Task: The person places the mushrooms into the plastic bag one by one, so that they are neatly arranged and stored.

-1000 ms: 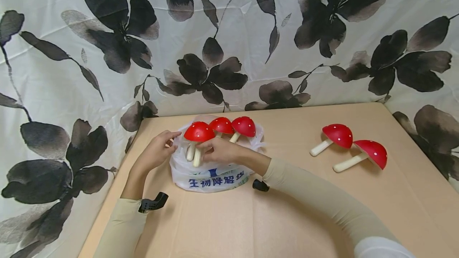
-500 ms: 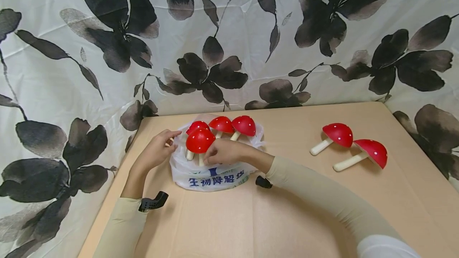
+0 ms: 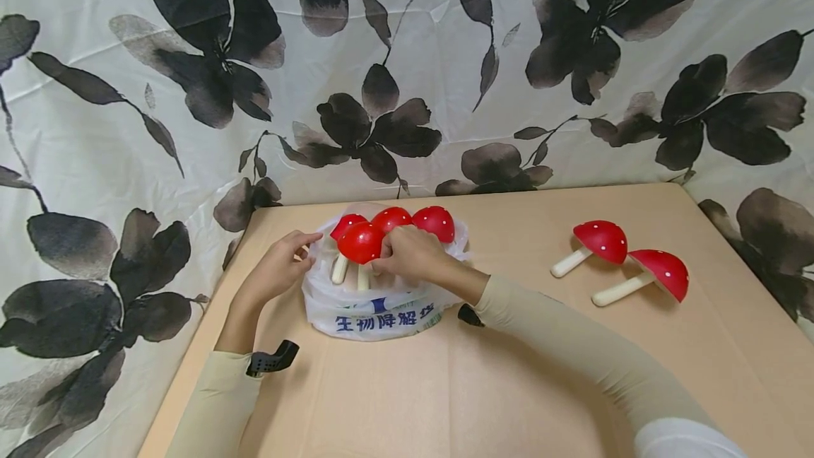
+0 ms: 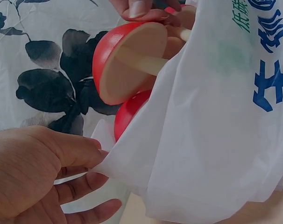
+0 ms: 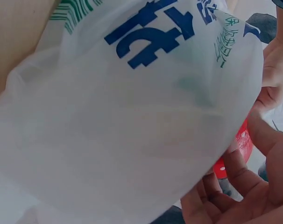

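A white plastic bag with blue printed characters stands at the table's back left, its mouth open. Several toy mushrooms with white-dotted red caps and cream stems sit in it. My left hand holds the bag's left rim; the left wrist view shows thumb and fingers pinching the plastic. At the front mushroom, my right hand has thumb and fingers at the right edge of its cap. Stem bottoms are hidden in the bag. In the right wrist view the bag covers much of the right hand's grip.
Two more toy mushrooms lie on the table's right side, one farther back and one nearer. The light wooden table meets a floral curtain behind. Each wrist wears a black band.
The front mushroom first sank lower into view before the mushroom behind it, then shifted slightly up and right. My right hand moved from its stem up to its cap. The left hand stayed put.
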`<move>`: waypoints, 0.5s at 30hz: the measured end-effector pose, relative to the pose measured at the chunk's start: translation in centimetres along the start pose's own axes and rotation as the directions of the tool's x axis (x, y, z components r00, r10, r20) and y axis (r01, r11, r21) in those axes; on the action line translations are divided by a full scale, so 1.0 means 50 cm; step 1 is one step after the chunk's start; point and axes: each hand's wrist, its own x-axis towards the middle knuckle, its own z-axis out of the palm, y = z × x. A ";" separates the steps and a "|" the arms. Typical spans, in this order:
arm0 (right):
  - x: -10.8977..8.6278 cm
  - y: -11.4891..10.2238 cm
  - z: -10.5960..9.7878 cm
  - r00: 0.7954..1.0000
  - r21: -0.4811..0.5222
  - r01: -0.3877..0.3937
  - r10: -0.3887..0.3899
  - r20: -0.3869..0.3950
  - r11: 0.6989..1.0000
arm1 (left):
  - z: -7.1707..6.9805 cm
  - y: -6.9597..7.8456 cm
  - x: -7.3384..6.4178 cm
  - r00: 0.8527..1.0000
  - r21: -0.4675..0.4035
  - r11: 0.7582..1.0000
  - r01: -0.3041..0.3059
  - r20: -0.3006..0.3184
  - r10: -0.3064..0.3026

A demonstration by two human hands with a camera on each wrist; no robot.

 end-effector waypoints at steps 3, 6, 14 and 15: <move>0.003 -0.002 -0.002 0.997 -0.037 0.026 -0.029 -0.074 0.999 | -0.002 -0.001 0.001 1.000 0.003 1.000 0.000 -0.003 0.000; 0.005 -0.007 -0.003 0.985 -0.113 0.037 -0.056 -0.162 0.993 | -0.003 -0.003 0.001 1.000 0.001 1.000 0.002 -0.004 -0.002; 0.020 -0.026 -0.017 0.989 -0.202 0.056 -0.082 -0.126 0.978 | -0.001 -0.004 -0.002 1.000 -0.018 1.000 0.004 -0.001 -0.004; 0.023 -0.027 -0.019 0.991 -0.202 0.062 -0.085 -0.105 0.977 | -0.001 -0.003 -0.002 1.000 -0.019 1.000 0.004 -0.001 -0.004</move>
